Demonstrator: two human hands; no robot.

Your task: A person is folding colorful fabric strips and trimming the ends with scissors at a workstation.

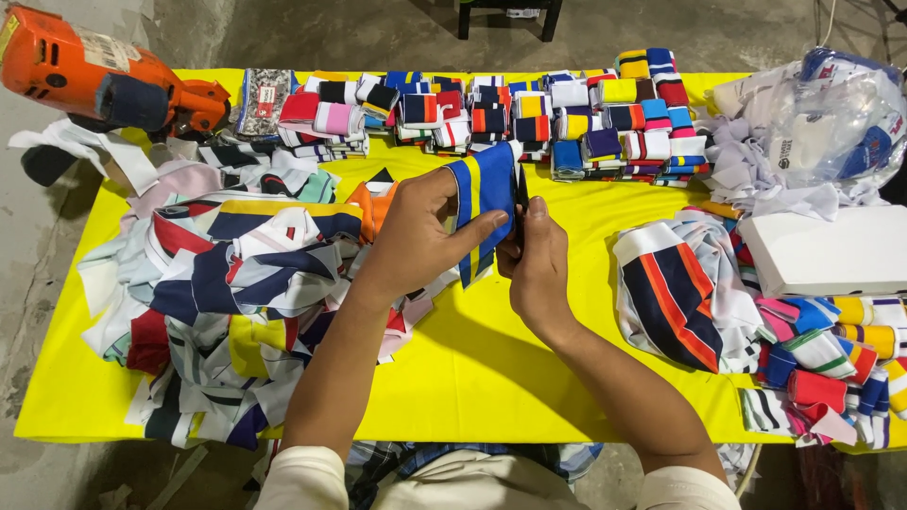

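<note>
Left hand [416,236] and right hand [537,260], each grip closed on blue-yellow striped cloth [482,194] between them

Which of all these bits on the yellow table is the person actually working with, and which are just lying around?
In hand:
- blue strip with a yellow stripe, held by the left hand and right hand

Lying about:
- loose fabric heap at left
- folded rolls in rows at the far edge
- orange power tool
- white box
- plastic bag
- yellow table
</note>
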